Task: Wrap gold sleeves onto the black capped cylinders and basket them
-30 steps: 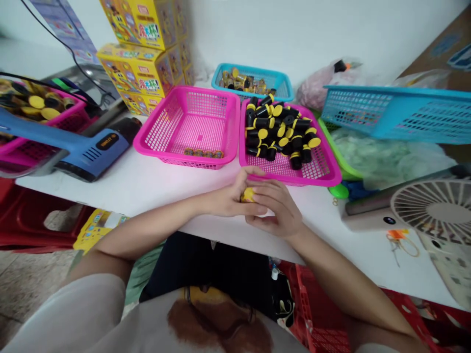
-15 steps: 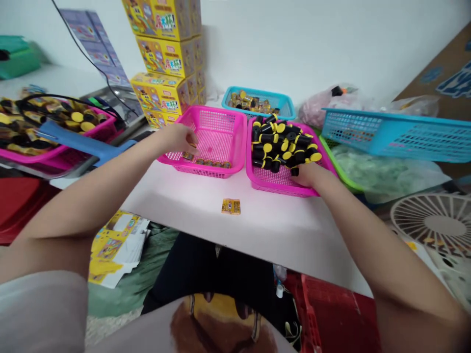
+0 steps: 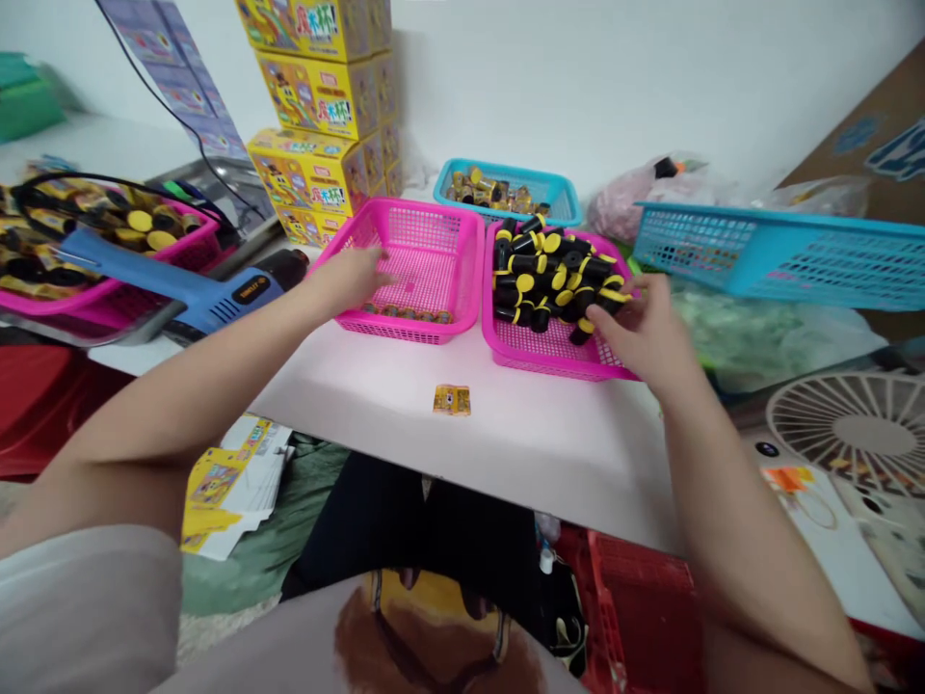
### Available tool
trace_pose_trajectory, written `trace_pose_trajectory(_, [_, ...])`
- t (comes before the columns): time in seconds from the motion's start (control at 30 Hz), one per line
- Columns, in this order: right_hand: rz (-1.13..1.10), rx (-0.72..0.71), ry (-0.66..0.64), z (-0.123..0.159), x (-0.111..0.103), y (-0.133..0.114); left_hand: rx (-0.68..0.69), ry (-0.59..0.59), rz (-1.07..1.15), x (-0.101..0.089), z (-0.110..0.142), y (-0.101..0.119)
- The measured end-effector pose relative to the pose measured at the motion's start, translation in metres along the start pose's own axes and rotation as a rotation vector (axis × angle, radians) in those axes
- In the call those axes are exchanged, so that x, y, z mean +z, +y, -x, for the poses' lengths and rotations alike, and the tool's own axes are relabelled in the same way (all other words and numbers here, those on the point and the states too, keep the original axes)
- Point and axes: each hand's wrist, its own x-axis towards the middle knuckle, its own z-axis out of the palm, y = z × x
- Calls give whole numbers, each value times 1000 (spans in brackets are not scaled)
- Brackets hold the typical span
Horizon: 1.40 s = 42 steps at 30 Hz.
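Note:
My left hand (image 3: 353,277) reaches over the front left rim of an almost bare pink basket (image 3: 462,280), fingers stretched out and holding nothing. A short row of yellow-wrapped pieces (image 3: 409,313) lies along that basket's front wall. My right hand (image 3: 646,333) is at the right front of a second pink basket (image 3: 498,347) heaped with black tubes with yellow caps (image 3: 549,275). Its fingers are closed on a black-and-yellow tube (image 3: 582,332). A small yellow label (image 3: 452,399) lies alone on the white table (image 3: 520,443).
A blue heat gun (image 3: 188,289) lies at the left beside another pink basket (image 3: 108,289) of pieces. Stacked yellow boxes (image 3: 318,116) and a small blue basket (image 3: 506,188) stand behind. A large blue basket (image 3: 780,251) and a fan (image 3: 859,434) are at the right.
Both hands left the table's front edge, where they worked one piece. The left went to the left basket, the right to the heap of tubes and lifted one. The label stayed on the table.

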Motion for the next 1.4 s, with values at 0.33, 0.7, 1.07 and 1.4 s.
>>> trace_pose_trajectory(0.33, [-106, -128, 411, 58, 20, -4, 684, 11, -318, 121, 172, 76])
trace_pose_trajectory(0.7, [-91, -207, 313, 62, 17, 2, 998, 304, -300, 105, 224, 61])
trace_pose_trajectory(1.07, [-79, -329, 372, 57, 24, 14, 495, -247, 38, 88, 114, 58])
trace_pose_trajectory(1.4, [-521, -381, 411, 68, 45, -23, 600, -56, 840, 61, 80, 92])
